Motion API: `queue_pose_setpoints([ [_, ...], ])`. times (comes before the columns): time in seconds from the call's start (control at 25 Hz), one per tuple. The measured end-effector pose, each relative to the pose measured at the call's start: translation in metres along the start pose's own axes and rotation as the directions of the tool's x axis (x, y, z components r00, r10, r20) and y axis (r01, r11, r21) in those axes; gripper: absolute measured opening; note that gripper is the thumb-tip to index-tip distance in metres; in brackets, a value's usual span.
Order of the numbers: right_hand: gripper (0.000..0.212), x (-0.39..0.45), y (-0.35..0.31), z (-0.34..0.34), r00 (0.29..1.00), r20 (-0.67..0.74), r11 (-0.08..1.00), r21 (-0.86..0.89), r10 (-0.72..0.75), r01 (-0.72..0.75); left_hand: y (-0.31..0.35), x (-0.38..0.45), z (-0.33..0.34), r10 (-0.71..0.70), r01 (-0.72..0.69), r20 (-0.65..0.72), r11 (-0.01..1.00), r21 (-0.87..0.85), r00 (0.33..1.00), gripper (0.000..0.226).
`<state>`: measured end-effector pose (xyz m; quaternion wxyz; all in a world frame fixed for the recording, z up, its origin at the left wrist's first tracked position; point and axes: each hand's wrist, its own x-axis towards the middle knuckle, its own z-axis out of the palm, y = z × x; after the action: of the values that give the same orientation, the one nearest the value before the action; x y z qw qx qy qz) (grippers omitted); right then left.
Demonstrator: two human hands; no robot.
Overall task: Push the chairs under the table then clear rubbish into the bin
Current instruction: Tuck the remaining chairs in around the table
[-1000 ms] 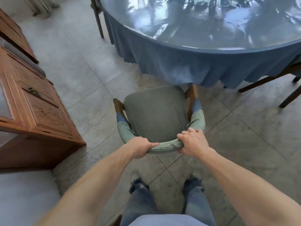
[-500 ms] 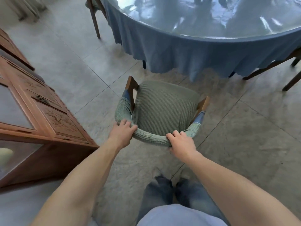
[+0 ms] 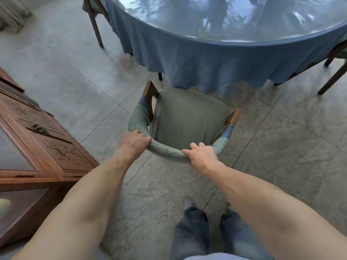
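Head view: chair faces the bench's near edge, left hand and right hand clamped on its backrest.

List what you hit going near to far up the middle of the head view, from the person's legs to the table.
jeans-clad legs → right hand on the chair's backrest → green seat cushion → hanging blue tablecloth → glossy tabletop
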<state>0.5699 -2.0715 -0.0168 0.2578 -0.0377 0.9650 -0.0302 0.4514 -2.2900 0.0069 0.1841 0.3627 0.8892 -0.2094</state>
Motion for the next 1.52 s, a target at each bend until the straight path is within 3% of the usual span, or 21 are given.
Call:
queue_pose_setpoints([
  [0.24, 0.042, 0.04, 0.002, -0.022, 0.998, 0.02, 0.996, -0.06, -0.066, 0.067, -0.03, 0.024, 0.005, -0.07, 0.067, -0.061, 0.996, -0.055, 0.996, 0.016],
  [0.4, 0.042, 0.042, 0.003, -0.036, 0.999, 0.028, 0.995, -0.091, 0.034, -0.032, -0.018, 0.03, 0.007, -0.17, 0.161, -0.056, 0.976, -0.146, 0.984, 0.026],
  [0.68, 0.043, 0.037, 0.008, -0.044, 0.991, 0.135, 1.0, 0.007, 0.023, -0.025, 0.017, 0.009, 0.012, -0.321, 0.333, 0.091, 0.901, -0.277, 0.943, 0.064],
  [0.88, 0.049, 0.008, 0.037, -0.065, 0.98, 0.198, 0.995, 0.105, -0.017, -0.004, 0.046, 0.013, -0.021, -0.348, 0.403, 0.223, 0.864, -0.301, 0.911, 0.056],
  [1.0, 0.049, -0.016, 0.079, -0.077, 0.971, 0.237, 0.979, 0.194, 0.01, -0.057, 0.075, 0.032, -0.067, -0.185, 0.282, 0.294, 0.9, -0.333, 0.938, 0.035],
  [1.16, 0.045, -0.065, 0.185, -0.075, 0.968, 0.211, 0.938, 0.289, 0.133, -0.191, 0.158, 0.075, -0.145, 0.094, 0.051, 0.356, 0.925, -0.378, 0.93, 0.044],
  [1.52, 0.046, -0.259, 0.479, -0.026, 0.835, 0.201, 0.778, 0.305, 0.512, -0.55, 0.415, 0.181, -0.336, 0.325, -0.283, 0.097, 0.91, -0.302, 0.941, 0.031],
])
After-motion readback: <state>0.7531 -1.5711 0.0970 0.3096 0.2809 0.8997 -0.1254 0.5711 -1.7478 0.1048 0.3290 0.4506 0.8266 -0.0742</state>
